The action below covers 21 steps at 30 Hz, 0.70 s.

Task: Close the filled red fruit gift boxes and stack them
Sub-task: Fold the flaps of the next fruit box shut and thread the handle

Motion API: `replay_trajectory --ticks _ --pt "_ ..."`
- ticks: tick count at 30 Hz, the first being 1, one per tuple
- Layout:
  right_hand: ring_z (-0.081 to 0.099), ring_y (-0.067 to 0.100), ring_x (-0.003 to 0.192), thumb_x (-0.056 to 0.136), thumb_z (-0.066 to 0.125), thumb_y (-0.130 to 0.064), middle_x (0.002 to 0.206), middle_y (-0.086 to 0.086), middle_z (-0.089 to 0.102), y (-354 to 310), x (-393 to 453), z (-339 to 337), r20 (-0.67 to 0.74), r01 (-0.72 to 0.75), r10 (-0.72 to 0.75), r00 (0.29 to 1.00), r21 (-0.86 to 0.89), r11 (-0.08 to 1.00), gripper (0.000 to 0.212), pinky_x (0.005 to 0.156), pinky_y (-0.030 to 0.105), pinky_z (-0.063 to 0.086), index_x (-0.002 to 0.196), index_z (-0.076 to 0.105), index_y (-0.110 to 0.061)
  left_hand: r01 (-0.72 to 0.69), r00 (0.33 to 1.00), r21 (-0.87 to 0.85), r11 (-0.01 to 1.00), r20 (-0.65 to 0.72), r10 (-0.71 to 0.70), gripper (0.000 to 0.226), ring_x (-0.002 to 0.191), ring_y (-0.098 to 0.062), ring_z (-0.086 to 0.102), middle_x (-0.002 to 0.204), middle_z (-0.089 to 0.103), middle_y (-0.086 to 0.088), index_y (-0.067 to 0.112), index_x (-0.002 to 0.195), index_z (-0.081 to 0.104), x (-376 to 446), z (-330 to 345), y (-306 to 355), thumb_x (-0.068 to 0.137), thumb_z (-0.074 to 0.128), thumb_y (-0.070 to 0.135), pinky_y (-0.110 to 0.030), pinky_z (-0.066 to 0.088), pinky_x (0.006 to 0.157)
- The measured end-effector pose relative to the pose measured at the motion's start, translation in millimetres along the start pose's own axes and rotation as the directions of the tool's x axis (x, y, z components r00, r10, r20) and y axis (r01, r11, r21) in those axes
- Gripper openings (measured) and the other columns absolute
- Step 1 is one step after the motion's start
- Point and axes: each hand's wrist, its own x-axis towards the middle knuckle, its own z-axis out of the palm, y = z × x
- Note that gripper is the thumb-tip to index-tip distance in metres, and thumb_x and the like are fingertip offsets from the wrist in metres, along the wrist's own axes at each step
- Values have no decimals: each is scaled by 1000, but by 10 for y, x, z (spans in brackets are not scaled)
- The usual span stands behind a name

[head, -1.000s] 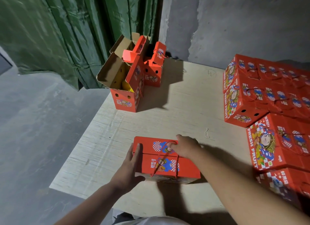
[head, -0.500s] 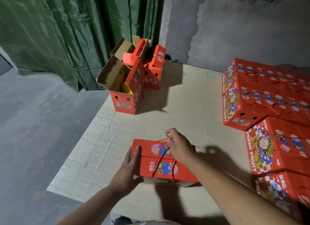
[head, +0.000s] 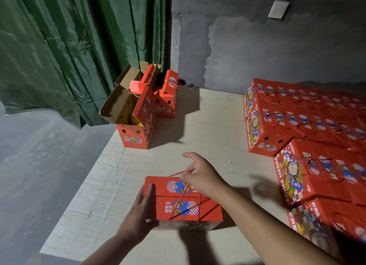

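Head view, looking down on a pale wooden tabletop point(head: 208, 126). At lower centre of the frame, a closed red gift box point(head: 184, 202), lying flat on the board, lid panels met along a seam across its top. Printed on the lid: blue cartoon figures against red-and-white checks, plus a few Chinese characters too small to read. Left hand point(head: 138, 215) laid against the box's left end, fingers straight and pressed flat to the cardboard, thumb tucked under the near corner. Right hand point(head: 202, 175) raised over the far right part of the lid, thumb and curled fingers pinching the red cord handle point(head: 178, 173), index finger stuck out toward the upper frame; cord strands running down across the lid to the near edge.

In the upper centre, near the table's far left corner, two open boxes point(head: 136, 116) standing upright just beside each other, brown inner flaps raised, something yellow showing inside the nearer one; small logo print on its front face not legible.

Along the right edge of the frame, rows of closed boxes point(head: 297, 126) packed touching one another and stacked in layers. "FRESH FRUIT" readable in white capitals down the end faces, beside a cartoon child figure.

Behind, in the upper left, a dark green curtain point(head: 69, 47); in the upper right, a rough grey wall point(head: 257, 47).
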Motion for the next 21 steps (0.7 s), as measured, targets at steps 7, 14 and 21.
replay_trajectory --ticks 7,14,21 --pt "58 12 63 88 78 -21 98 11 68 -126 -180 -107 -46 -31 38 998 137 990 63 55 22 47 143 53 -39 131 967 -15 991 -220 -131 113 161 -21 10 175 7 -4 34 168 3 135 0 253 89 83 24 -43 37 119" --pt "57 13 71 89 79 -14 113 14 67 -32 -303 -334 -246 -59 168 955 397 916 59 72 29 47 141 57 -31 329 934 -279 902 241 -265 81 131 -20 57 152 52 4 37 161 29 74 312 892 92 60 66 -40 52 105" --pt "53 15 59 88 80 -15 82 8 65 152 -472 -627 -337 -69 302 892 559 826 56 63 35 44 139 61 -26 147 891 -427 892 449 68 102 122 30 42 133 44 56 72 144 12 160 616 1301 76 87 63 -24 42 105"
